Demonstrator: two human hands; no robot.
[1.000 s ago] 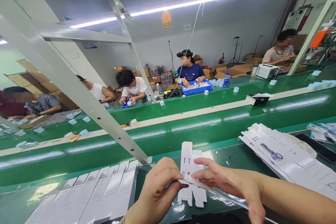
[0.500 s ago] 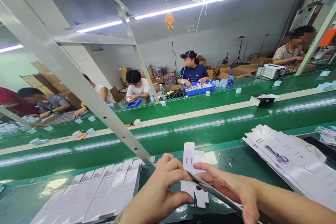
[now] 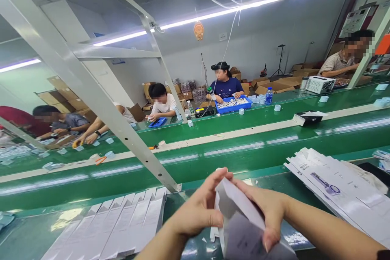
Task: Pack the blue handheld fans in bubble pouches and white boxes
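Observation:
A white cardboard box (image 3: 243, 231), partly opened out from flat with its near end gaping, is held between both hands low in the head view. My left hand (image 3: 202, 207) grips its left side, thumb against the near edge and fingers reaching round the far end. Across the top and right side lies my right hand (image 3: 265, 207), its thumb pressed on the right panel. Under the box, a bit of another white cut-out carton (image 3: 214, 234) shows on the green table; most of it is hidden.
Left of my hands lies a row of white folded boxes (image 3: 122, 223). A stack of flat printed cartons (image 3: 341, 195) sits at the right. A slanted metal post (image 3: 137, 146) meets the table edge. Co-workers sit beyond the green conveyor (image 3: 195, 160).
The carton, seen edge-on and flat before, is now spread into a box shape with its opening facing me. Both hands have shifted round it, covering most of the carton beneath.

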